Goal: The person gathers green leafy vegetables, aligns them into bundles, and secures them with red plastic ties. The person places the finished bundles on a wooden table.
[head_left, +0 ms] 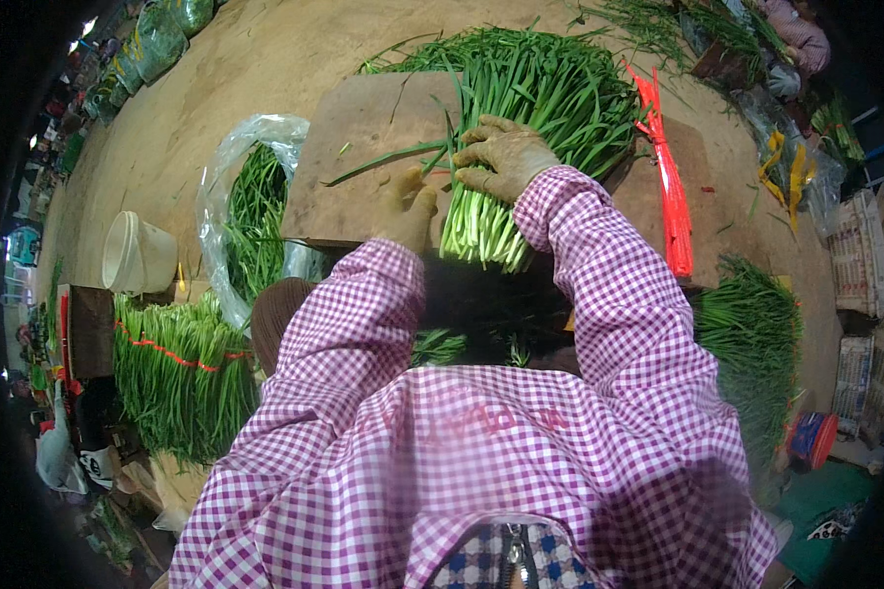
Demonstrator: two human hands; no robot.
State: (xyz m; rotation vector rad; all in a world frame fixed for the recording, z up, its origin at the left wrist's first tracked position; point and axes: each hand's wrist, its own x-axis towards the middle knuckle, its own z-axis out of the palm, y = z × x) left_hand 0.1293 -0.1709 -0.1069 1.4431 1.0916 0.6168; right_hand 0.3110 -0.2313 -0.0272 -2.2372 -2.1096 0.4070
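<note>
A thick bunch of garlic chives [552, 96] lies on a wooden board [368, 110], pale cut stems towards me and green leaves spread over the far side. My gloved right hand [504, 158] lies across the stems, its fingers curled over the bunch's left side. Just left of the stems, my gloved left hand [407, 210] is above the board's near edge. Its thumb and fingers are apart, with nothing seen between them. A loose leaf [383, 160] crosses the board beyond it. Red tie strips [667, 184] lie gathered in a bundle right of the chives.
Left of the board stands a clear plastic bag [217, 199] of chives, with a white bucket [140, 252] beyond. Tied chives [184, 375] stand at left; more greens [751, 353] are at right. Another person's sleeve [795, 33] shows far right. Stacked crates [858, 254] line the right.
</note>
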